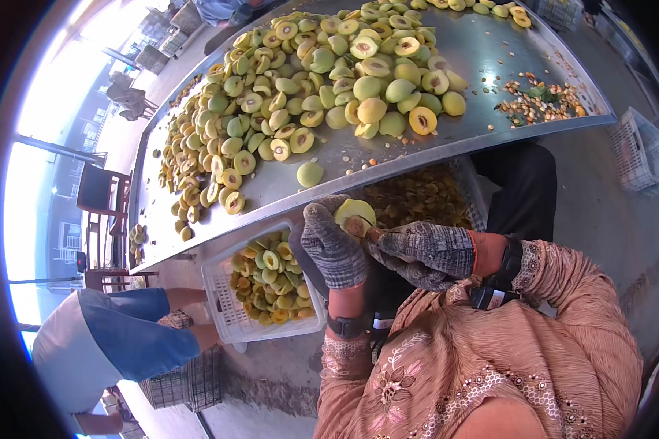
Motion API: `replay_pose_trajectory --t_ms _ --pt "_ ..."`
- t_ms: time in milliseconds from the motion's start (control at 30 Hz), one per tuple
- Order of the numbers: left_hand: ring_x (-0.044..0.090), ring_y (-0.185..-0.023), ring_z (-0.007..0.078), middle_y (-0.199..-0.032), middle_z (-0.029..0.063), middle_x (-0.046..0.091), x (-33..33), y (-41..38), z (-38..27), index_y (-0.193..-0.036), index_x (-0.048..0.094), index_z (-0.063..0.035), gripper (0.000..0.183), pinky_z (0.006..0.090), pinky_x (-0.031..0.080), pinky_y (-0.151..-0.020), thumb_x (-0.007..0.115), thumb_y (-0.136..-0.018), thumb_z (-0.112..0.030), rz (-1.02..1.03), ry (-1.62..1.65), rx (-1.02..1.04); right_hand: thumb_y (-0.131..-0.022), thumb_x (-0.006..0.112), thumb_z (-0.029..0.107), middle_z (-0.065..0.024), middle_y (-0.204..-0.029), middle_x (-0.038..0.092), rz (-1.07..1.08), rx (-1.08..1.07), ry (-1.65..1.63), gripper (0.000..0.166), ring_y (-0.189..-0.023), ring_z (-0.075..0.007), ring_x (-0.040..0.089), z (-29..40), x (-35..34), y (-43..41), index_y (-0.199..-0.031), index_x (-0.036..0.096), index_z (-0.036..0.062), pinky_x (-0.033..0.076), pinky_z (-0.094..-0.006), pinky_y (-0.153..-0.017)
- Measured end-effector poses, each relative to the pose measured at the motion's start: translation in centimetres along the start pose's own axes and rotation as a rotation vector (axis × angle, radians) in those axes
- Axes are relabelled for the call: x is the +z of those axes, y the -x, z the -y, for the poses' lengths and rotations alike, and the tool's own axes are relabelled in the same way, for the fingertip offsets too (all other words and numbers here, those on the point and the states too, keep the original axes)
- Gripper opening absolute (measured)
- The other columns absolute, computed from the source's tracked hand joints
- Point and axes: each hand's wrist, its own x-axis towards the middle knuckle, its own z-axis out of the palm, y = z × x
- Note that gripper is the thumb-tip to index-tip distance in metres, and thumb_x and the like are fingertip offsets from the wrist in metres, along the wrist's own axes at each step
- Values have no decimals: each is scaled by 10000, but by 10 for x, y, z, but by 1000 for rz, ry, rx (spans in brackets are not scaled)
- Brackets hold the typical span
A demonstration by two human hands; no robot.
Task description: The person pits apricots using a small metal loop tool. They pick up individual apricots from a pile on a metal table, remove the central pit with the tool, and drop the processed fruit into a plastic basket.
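Observation:
In front of me, just below the near edge of a metal table (384, 159), my left hand (335, 247) grips a pale yellow-green piece of stone fruit (355, 210). My right hand (425, 252) meets it from the right, fingers curled in and tips at the fruit's lower side. Both hands wear grey knitted gloves. Small brown shapes show between the hands; whether they are bare fingertips, a pit or a tool is unclear. On the table lies a large heap of green-yellow stone fruit (370, 110), many cut in half, some showing pits or hollows.
A white plastic crate (225, 315) of fruit halves stands left of my knees. Under the table edge, another crate holds brownish pieces (417, 197). Pits and scraps (543, 101) lie at the table's right. A person in blue shorts (137, 329) bends at left; a white basket (640, 151) stands right.

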Motion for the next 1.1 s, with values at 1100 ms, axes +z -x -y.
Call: replay_pose_trajectory --t_ms 1100 --pt "592 -807 236 -902 125 599 -8 -19 1 -1107 496 -66 373 355 495 -706 595 -747 -77 329 192 231 -865 466 495 30 -516 394 371 310 -500 425 -360 -60 339 -2 3 4 -833 511 73 232 -187 -325"
